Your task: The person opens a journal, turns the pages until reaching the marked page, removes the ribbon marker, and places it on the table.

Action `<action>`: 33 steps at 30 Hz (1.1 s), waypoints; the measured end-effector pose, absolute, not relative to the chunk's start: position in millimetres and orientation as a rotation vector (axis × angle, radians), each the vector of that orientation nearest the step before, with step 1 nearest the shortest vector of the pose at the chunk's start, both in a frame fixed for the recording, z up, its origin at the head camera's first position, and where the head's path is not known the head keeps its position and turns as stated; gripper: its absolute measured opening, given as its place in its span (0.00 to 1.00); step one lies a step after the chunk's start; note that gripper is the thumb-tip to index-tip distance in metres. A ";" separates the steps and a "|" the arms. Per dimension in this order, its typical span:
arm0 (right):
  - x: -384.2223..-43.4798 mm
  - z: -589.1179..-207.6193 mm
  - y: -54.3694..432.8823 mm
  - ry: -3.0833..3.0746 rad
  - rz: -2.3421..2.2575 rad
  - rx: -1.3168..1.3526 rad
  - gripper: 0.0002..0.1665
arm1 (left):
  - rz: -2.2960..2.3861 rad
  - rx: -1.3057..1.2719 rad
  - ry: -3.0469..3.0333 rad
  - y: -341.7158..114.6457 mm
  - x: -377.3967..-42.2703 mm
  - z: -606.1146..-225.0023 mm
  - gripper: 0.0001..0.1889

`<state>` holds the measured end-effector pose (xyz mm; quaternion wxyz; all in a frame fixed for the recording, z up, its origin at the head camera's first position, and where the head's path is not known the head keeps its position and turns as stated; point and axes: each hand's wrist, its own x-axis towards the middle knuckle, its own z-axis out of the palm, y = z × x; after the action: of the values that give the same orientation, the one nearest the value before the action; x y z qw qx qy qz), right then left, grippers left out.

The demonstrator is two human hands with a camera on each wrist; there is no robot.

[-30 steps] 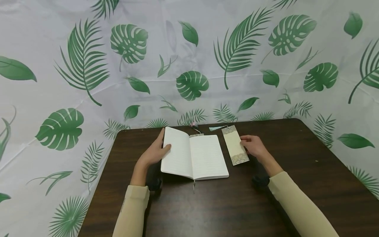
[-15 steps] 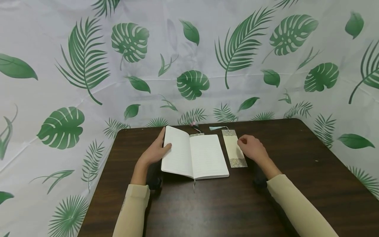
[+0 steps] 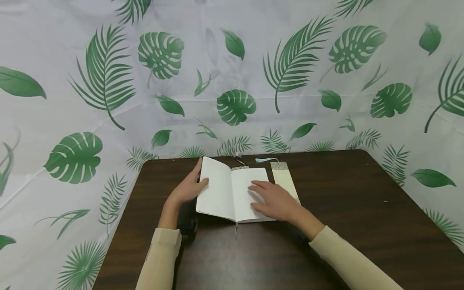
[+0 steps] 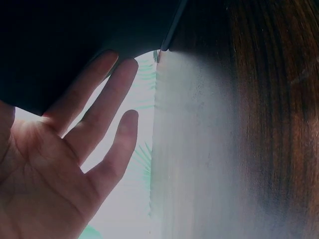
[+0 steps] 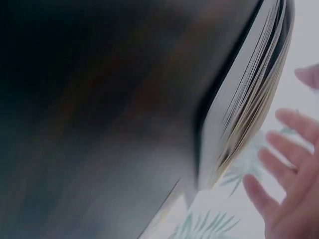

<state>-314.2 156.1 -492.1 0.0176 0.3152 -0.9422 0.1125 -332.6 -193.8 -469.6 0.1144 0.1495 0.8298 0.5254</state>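
An open notebook (image 3: pixel 216 189) with white pages lies on the dark table, its left side raised. My left hand (image 3: pixel 186 188) holds that side, thumb on the page and fingers behind the dark cover (image 4: pixel 65 45). Over the right page hovers my right hand (image 3: pixel 277 200), fingers spread and holding nothing; the right wrist view shows a gap between its fingers (image 5: pixel 284 169) and the page edges (image 5: pixel 249 94). Just right of the notebook lies a cream bookmark (image 3: pixel 282 176) with a pale blue tassel (image 3: pixel 266 160), its lower part hidden by the right hand.
Behind the notebook pokes out a second bookmark (image 3: pixel 240 167), mostly hidden, with a dark and pink tassel (image 3: pixel 237 157). A ribbon (image 3: pixel 236 230) hangs from the notebook's spine. The wooden table (image 3: pixel 348 225) meets a leaf-patterned cloth (image 3: pixel 203 133) at its back edge.
My right hand has let go of the bookmark, which now lies straighter on the table, and has moved left over the right page. The left hand keeps its hold on the notebook.
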 end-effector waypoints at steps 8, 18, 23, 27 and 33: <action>-292.0 -490.5 140.5 -3.028 0.349 1.227 0.39 | 1.553 0.456 2.426 -193.7 -330.2 -471.7 0.45; -296.8 -489.6 147.0 -3.079 0.405 1.235 0.40 | 1.537 0.526 2.466 -196.6 -333.0 -479.5 0.46; -298.9 -488.6 148.5 -3.090 0.479 1.293 0.40 | 1.500 0.440 2.499 -191.3 -325.5 -474.4 0.44; -299.9 -487.0 150.6 -3.093 0.539 1.313 0.34 | 1.499 0.485 2.504 -195.2 -333.3 -483.7 0.45; -298.6 -486.5 156.0 -3.059 0.500 1.320 0.21 | 1.544 0.505 2.459 -199.8 -343.7 -496.1 0.48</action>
<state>-298.6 156.0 -486.5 -0.1136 0.3894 -0.9021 0.1476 -343.7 -199.8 -496.1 0.0972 0.1706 0.8304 0.5214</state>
